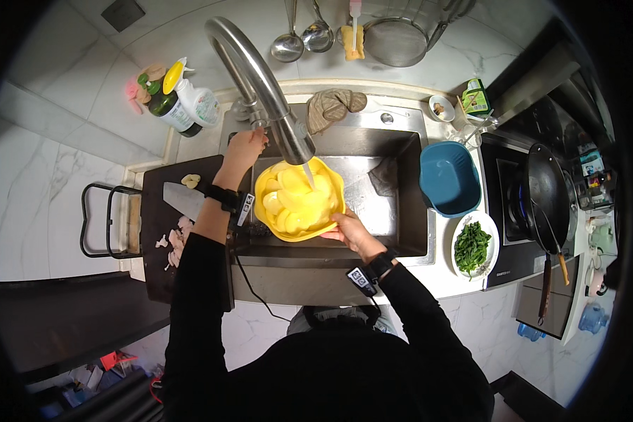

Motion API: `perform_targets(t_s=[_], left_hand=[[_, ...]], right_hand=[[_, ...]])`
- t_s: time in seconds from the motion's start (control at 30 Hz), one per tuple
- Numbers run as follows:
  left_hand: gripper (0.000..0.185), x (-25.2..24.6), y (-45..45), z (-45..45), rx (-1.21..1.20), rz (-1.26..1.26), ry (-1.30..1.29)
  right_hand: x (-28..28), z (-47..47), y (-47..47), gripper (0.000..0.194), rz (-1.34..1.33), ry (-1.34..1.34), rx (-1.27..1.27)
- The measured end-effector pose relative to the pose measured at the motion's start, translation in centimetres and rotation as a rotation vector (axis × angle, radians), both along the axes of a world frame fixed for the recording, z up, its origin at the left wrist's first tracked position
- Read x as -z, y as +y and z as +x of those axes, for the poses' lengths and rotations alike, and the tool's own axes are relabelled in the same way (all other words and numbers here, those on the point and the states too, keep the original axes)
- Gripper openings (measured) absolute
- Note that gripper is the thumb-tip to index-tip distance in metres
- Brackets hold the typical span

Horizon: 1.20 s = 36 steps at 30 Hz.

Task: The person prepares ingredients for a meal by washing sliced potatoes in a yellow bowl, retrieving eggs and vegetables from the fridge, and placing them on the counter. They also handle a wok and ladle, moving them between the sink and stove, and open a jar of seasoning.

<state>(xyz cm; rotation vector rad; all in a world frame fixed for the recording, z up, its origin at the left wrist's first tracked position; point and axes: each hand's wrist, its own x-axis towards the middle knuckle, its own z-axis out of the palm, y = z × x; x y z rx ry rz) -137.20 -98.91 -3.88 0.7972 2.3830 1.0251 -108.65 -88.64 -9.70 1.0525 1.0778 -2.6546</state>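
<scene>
My right hand (351, 232) grips the near right rim of a yellow scalloped basin (339, 196), thumb on the edge and fingers beneath. Pale yellow slices (295, 192), which look like potato, fill it. Water runs onto them from the spout of a tall metal faucet (264, 79). At the faucet's base, my left hand (247, 149) has its fingers closed around the handle, which they mostly hide. The basin is held over the left part of a stainless steel sink (361, 176). A dark cloth-like piece (385, 176) lies in the sink's right side.
Left of the sink, a dark cutting board (155, 211) carries a cleaver (183, 199), garlic (191, 181) and raw meat pieces (176, 242). To the right are a blue tub (450, 179), a plate of chopped greens (472, 245) and a wok (548, 195) over a lit burner.
</scene>
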Motion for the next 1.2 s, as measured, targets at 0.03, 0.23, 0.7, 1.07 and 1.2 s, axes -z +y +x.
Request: perform_targets(t_s=[0.03,0.23,0.7,1.07,1.2], left_hand=[[0.047,0.2,0.1,-0.4,-0.009,-0.031,-0.023],[0.050,1.6,1.6,-1.9,0.126,-0.192,0.239],[0.058,6.3,5.4,-9.0,-0.126,0.526,-0.758],[0.024,6.1,4.7,-0.2,-0.219,0.667,-0.651],[0.026,5.5,6.8,11.0,0.144,0.131,-0.597]], right_hand=[[0.1,-0.5,-0.1,0.048,0.005,0.028,0.022],[0.4,0.5,1.3,0.050,0.165,0.017,0.134],[-3.6,11.0,4.4,0.047,0.164,-0.025,0.244],[-10.0,16.4,12.5,0.038,0.397,-0.111,0.377],[-10.4,18.8,17.8,0.037,0.474,-0.124,0.426]])
